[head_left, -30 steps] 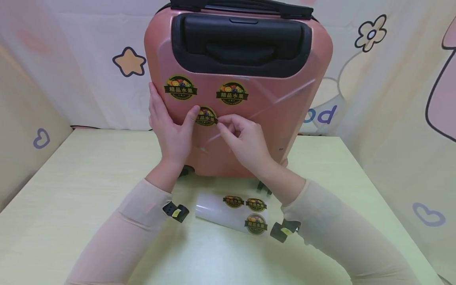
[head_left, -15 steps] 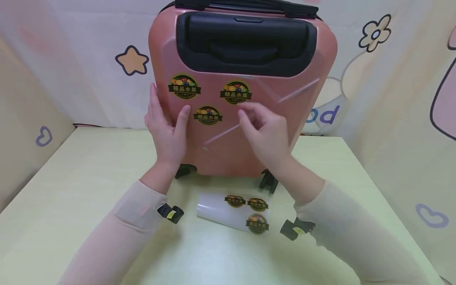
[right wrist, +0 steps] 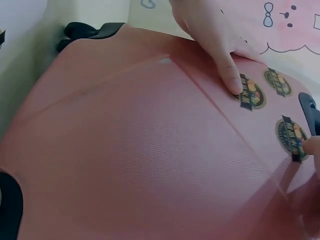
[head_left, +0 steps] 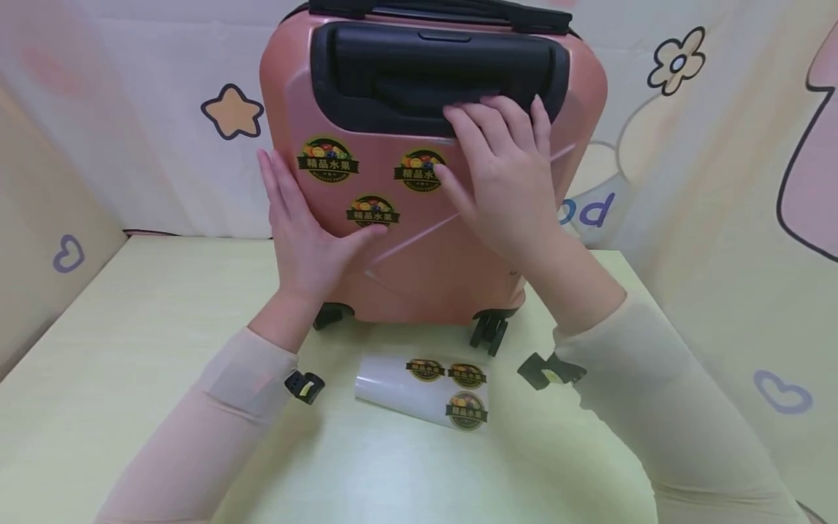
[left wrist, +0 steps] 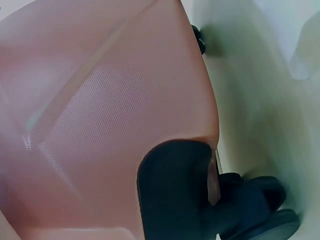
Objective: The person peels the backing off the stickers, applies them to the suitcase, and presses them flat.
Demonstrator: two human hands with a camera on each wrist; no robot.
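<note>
A pink hard-shell suitcase (head_left: 425,269) stands upright on the pale green table (head_left: 98,349). Three round fruit stickers are stuck on it: upper left (head_left: 327,160), upper right (head_left: 419,169) and lower middle (head_left: 372,210). My left hand (head_left: 304,225) lies flat against the shell's left side, its thumb just under the lower sticker (right wrist: 250,92). My right hand (head_left: 491,153) rests on the upper shell, with straight fingers reaching the black handle recess (head_left: 393,73) and the thumb beside the upper right sticker (right wrist: 292,135). Neither hand holds anything.
A clear backing sheet (head_left: 393,386) with three more stickers lies on the table in front of the suitcase. Black wheels (head_left: 487,331) show under the case, one close up in the left wrist view (left wrist: 250,210). Patterned cloth walls (head_left: 720,182) enclose the table.
My right hand left the lower sticker and rose to the top of the case at the handle recess. My left thumb slid under the lower sticker.
</note>
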